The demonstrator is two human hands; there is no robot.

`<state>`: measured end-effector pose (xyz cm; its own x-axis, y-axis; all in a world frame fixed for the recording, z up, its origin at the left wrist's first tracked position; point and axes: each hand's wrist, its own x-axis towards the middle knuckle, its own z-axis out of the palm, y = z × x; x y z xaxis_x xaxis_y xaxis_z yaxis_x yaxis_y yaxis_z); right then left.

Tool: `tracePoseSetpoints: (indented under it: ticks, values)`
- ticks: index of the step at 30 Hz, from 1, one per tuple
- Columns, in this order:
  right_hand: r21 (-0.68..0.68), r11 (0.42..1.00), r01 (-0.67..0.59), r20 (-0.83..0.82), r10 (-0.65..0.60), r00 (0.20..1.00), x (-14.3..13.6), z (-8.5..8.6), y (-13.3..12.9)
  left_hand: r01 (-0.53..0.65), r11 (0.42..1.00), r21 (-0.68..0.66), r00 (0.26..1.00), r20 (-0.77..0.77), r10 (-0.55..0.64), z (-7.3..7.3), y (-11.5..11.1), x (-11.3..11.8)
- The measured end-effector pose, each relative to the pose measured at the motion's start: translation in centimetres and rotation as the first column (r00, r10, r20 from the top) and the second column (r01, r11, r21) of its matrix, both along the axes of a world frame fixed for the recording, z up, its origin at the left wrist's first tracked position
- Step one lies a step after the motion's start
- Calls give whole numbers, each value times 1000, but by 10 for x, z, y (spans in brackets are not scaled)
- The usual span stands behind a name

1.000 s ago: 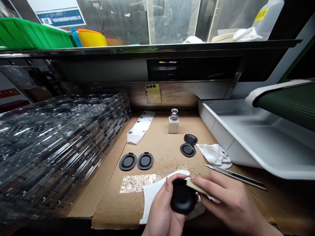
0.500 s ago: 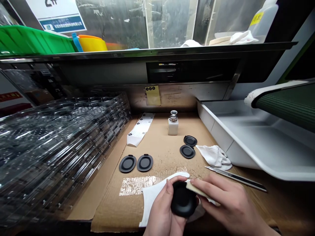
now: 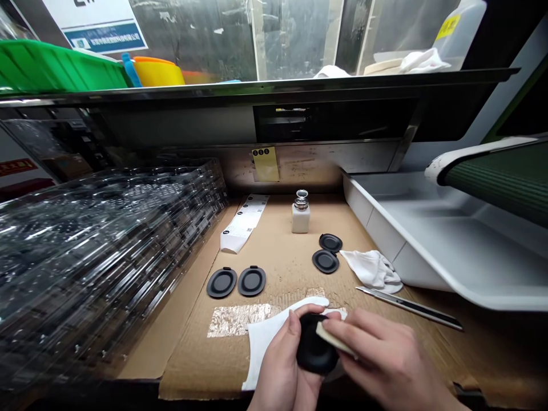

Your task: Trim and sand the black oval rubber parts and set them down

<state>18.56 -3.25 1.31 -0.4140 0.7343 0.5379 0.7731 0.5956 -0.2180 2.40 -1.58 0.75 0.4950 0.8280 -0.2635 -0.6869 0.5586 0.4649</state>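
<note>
Near the front edge of the cardboard, my left hand [image 3: 285, 357] is closed around a round black compact-like case part [image 3: 314, 351], its dished face turned up. A thin cream-coloured pad [image 3: 336, 338] is pinched in my right hand [image 3: 381, 348], its tip against the upper right of the black part. Under both hands lies a white cloth [image 3: 263, 342], partly covered. Beyond them, two similar black parts [image 3: 221, 283] [image 3: 252, 281] lie side by side on the left, and two more [image 3: 326, 261] [image 3: 331, 242] touch each other on the right.
A white pump bottle [image 3: 301, 214] stands at the back, beside a label strip [image 3: 245, 224]. Stacked clear plastic trays [image 3: 128, 245] line the left. To the right are a crumpled white cloth [image 3: 372, 269], a utility knife [image 3: 411, 308] and a large white bin [image 3: 436, 240]. A metal shelf [image 3: 261, 88] runs above.
My right hand has brought the cream pad left and slightly down, from the black part's upper right rim onto its face. My left hand holds nearly the same spot.
</note>
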Motion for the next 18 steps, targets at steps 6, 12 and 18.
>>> tracePoseSetpoints:
  ticks: [6, 12, 18]
  values:
    - [8, 1000, 15, -4, -15, 1000, -3, 2, 1, 7, 1000, 9, 1000, -5, -7, -3, 1, 0]
    - [52, 998, -31, -8, 31, 999, -10, 10, 4, 29, 997, 74, 999, -22, -28, -1, 0, 0]
    - [-56, 998, -38, -34, 36, 999, 4, 11, 7, 76, 997, 23, 997, 6, -76, 1, -1, -4]
